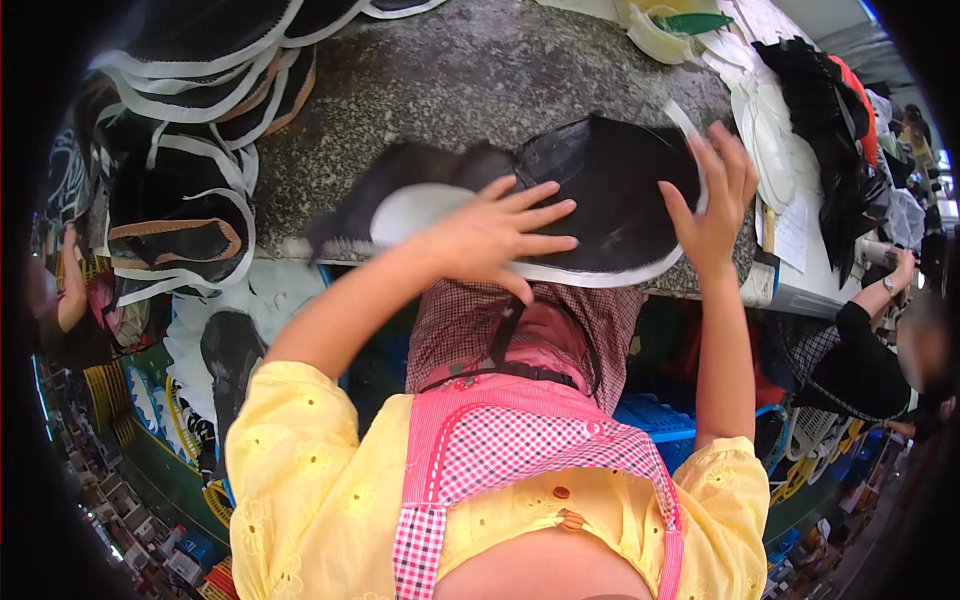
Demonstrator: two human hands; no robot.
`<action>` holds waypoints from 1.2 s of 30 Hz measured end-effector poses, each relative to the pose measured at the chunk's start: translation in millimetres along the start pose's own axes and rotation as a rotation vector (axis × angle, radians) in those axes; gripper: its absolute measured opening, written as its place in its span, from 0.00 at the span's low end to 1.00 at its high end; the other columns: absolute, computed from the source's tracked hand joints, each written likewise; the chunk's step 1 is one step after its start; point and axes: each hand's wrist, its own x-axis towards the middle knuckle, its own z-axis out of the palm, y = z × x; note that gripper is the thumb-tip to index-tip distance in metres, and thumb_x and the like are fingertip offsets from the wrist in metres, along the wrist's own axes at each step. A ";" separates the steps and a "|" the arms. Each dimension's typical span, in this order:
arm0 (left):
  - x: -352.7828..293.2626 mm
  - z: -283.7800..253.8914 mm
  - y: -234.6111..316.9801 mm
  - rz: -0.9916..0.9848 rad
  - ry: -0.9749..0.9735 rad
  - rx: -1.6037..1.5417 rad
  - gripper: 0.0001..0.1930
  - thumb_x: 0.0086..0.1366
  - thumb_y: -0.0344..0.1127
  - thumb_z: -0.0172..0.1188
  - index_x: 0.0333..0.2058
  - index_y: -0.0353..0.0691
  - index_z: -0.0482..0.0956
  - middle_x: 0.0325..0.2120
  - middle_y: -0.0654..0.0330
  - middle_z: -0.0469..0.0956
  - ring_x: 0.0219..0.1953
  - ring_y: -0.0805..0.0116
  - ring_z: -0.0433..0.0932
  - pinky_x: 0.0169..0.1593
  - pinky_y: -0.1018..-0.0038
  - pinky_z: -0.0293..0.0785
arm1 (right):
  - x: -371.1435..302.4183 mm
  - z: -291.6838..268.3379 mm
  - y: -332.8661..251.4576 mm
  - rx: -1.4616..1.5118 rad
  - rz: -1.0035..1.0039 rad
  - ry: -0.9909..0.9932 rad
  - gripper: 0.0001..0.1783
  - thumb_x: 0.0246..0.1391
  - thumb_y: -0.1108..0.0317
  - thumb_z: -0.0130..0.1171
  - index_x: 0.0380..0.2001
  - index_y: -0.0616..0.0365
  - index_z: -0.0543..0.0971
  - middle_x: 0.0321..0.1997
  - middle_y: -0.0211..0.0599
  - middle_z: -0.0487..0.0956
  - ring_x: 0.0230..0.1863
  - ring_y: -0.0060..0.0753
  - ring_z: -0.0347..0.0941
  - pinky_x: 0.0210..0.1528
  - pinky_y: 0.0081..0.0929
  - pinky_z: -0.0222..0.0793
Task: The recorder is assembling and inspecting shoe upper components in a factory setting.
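Two hands pressed on a black shoe upper at the edge of the stone table.

The left hand (500,235) lay flat with spread fingers on the black upper piece (600,190), gripping nothing. At three o'clock from it, the right hand (712,195) touched the piece's edge, fingers open. Farther, at ten o'clock, more stacked uppers (190,150) lay on the stone table (450,80).

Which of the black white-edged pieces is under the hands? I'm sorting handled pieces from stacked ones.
The black piece at the stone table's near edge: the left hand lies flat on it and the right hand touches its right end. The stacked pieces at left lie untouched.
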 end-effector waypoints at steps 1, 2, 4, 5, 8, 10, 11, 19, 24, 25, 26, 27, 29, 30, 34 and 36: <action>-2.9 -7.1 -12.6 0.018 -0.016 -0.065 0.34 0.45 0.60 0.57 0.53 0.59 0.65 0.59 0.61 0.54 0.63 0.59 0.46 0.58 0.48 0.46 | -7.9 5.2 11.7 -0.006 0.001 -0.005 0.28 0.33 0.72 0.62 0.45 0.54 0.72 0.38 0.39 0.74 0.40 0.41 0.68 0.44 0.31 0.64; -3.4 -17.9 -23.1 -0.010 -0.063 -0.024 0.31 0.45 0.53 0.61 0.51 0.59 0.67 0.59 0.63 0.55 0.62 0.60 0.47 0.58 0.47 0.47 | -23.5 13.7 26.5 0.196 0.146 -0.158 0.32 0.33 0.72 0.63 0.48 0.53 0.69 0.39 0.39 0.73 0.40 0.41 0.68 0.45 0.31 0.63; -14.4 -32.6 -29.7 -0.151 -0.094 0.012 0.28 0.45 0.45 0.63 0.50 0.61 0.69 0.58 0.64 0.55 0.62 0.59 0.47 0.57 0.45 0.49 | -35.5 17.7 20.0 0.641 0.629 -0.602 0.39 0.33 0.71 0.64 0.54 0.55 0.63 0.41 0.40 0.71 0.44 0.41 0.64 0.49 0.32 0.58; -19.0 -40.9 -24.3 -0.209 -0.114 0.018 0.24 0.47 0.37 0.61 0.46 0.54 0.72 0.57 0.62 0.57 0.61 0.58 0.50 0.56 0.47 0.51 | -43.9 19.4 12.2 0.497 0.513 -0.582 0.38 0.33 0.71 0.64 0.53 0.55 0.64 0.39 0.40 0.72 0.42 0.41 0.64 0.48 0.32 0.58; -31.0 -30.1 0.3 -0.174 0.187 -0.067 0.21 0.46 0.32 0.61 0.43 0.47 0.73 0.53 0.57 0.63 0.58 0.58 0.58 0.57 0.59 0.57 | -49.3 21.0 -13.5 0.213 0.240 -0.366 0.29 0.35 0.74 0.62 0.47 0.56 0.70 0.36 0.39 0.72 0.40 0.39 0.65 0.45 0.32 0.59; -47.7 -29.0 25.0 -0.096 0.542 -0.278 0.15 0.47 0.29 0.60 0.37 0.40 0.75 0.43 0.55 0.72 0.49 0.58 0.69 0.50 0.68 0.66 | -39.4 9.6 -34.8 0.224 0.167 -0.220 0.20 0.36 0.75 0.61 0.39 0.59 0.75 0.34 0.39 0.73 0.38 0.40 0.66 0.43 0.31 0.60; -63.8 -29.1 34.1 -0.166 0.638 -0.297 0.13 0.48 0.29 0.60 0.35 0.40 0.75 0.39 0.56 0.74 0.45 0.59 0.71 0.47 0.69 0.69 | -39.8 6.2 -46.4 0.327 0.130 -0.190 0.16 0.36 0.76 0.60 0.35 0.60 0.76 0.33 0.40 0.73 0.36 0.40 0.66 0.41 0.31 0.61; -328.3 -10.5 105.4 -1.817 0.479 -0.107 0.17 0.53 0.39 0.57 0.40 0.38 0.75 0.32 0.54 0.77 0.35 0.63 0.77 0.39 0.73 0.70 | -30.6 36.0 -200.8 1.119 -0.275 -0.836 0.17 0.32 0.74 0.61 0.32 0.59 0.75 0.34 0.39 0.73 0.36 0.43 0.67 0.37 0.31 0.64; -329.9 53.0 132.6 -1.499 0.270 -0.527 0.25 0.47 0.44 0.64 0.42 0.35 0.72 0.40 0.52 0.74 0.43 0.59 0.73 0.45 0.71 0.68 | -54.9 78.2 -263.3 1.102 -0.431 -0.985 0.25 0.32 0.72 0.62 0.40 0.57 0.72 0.43 0.41 0.70 0.44 0.43 0.65 0.44 0.31 0.64; -324.1 59.2 135.3 -1.500 0.272 -0.538 0.25 0.47 0.44 0.64 0.42 0.35 0.72 0.40 0.52 0.74 0.43 0.59 0.73 0.45 0.71 0.68 | -56.5 82.6 -275.9 1.064 -0.460 -1.019 0.28 0.32 0.71 0.63 0.44 0.56 0.70 0.46 0.41 0.69 0.47 0.43 0.64 0.46 0.31 0.63; -318.6 66.7 137.4 -1.428 0.277 -0.490 0.26 0.47 0.44 0.63 0.43 0.36 0.71 0.40 0.52 0.73 0.43 0.59 0.72 0.44 0.71 0.68 | -58.8 87.3 -287.1 1.054 -0.464 -1.025 0.28 0.32 0.71 0.63 0.44 0.56 0.70 0.46 0.41 0.69 0.47 0.43 0.64 0.46 0.31 0.63; -317.7 73.6 137.1 -1.355 0.281 -0.442 0.27 0.46 0.44 0.63 0.44 0.37 0.71 0.41 0.53 0.73 0.43 0.59 0.72 0.43 0.71 0.68 | -61.8 91.7 -298.0 1.051 -0.496 -1.018 0.31 0.32 0.71 0.63 0.46 0.55 0.69 0.48 0.40 0.68 0.49 0.43 0.62 0.48 0.33 0.61; -332.9 86.8 131.2 -1.459 0.418 -0.464 0.27 0.47 0.44 0.63 0.44 0.37 0.70 0.41 0.53 0.72 0.43 0.59 0.72 0.43 0.71 0.69 | -67.8 99.0 -319.1 1.036 -0.548 -1.011 0.34 0.31 0.70 0.64 0.48 0.55 0.67 0.51 0.40 0.66 0.54 0.43 0.58 0.52 0.39 0.57; -341.7 93.0 125.6 -1.559 0.545 -0.475 0.27 0.47 0.44 0.63 0.45 0.38 0.70 0.41 0.54 0.72 0.43 0.59 0.71 0.42 0.70 0.69 | -69.7 102.5 -326.8 1.027 -0.551 -1.019 0.34 0.31 0.70 0.64 0.48 0.55 0.67 0.51 0.40 0.66 0.54 0.43 0.58 0.52 0.39 0.57; -338.1 93.0 114.0 -1.452 0.557 -0.628 0.20 0.50 0.43 0.60 0.40 0.38 0.73 0.38 0.50 0.73 0.42 0.55 0.71 0.45 0.69 0.66 | -75.5 115.4 -346.7 0.991 -0.575 -0.987 0.30 0.31 0.72 0.63 0.44 0.57 0.68 0.50 0.40 0.66 0.55 0.43 0.57 0.51 0.38 0.57; -337.2 109.4 95.6 -1.406 0.628 -0.560 0.19 0.50 0.42 0.60 0.38 0.38 0.73 0.38 0.51 0.73 0.42 0.55 0.71 0.45 0.68 0.66 | -78.2 120.2 -348.2 0.975 -0.550 -0.991 0.29 0.31 0.72 0.63 0.43 0.57 0.69 0.50 0.40 0.66 0.55 0.43 0.57 0.51 0.38 0.57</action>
